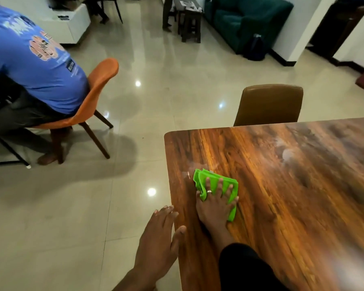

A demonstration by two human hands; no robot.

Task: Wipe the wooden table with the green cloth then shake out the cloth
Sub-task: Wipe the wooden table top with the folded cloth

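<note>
The wooden table (pixel 292 185) fills the lower right of the head view, its left edge running down the middle. A folded green cloth (pixel 213 180) lies flat on the table near that left edge. My right hand (pixel 215 206) presses down on the cloth with fingers spread, a ring on one finger and a black sleeve on the forearm. My left hand (pixel 159 234) rests flat and empty at the table's left edge, its thumb on the wood and fingers together.
A brown chair (pixel 269 103) is tucked at the table's far side. A person in a blue shirt (pixel 29 59) sits on an orange chair (pixel 92 97) at left. Glossy tiled floor (pixel 71 206) lies between. A green sofa (pixel 246 19) and dark stools (pixel 189 19) stand far back.
</note>
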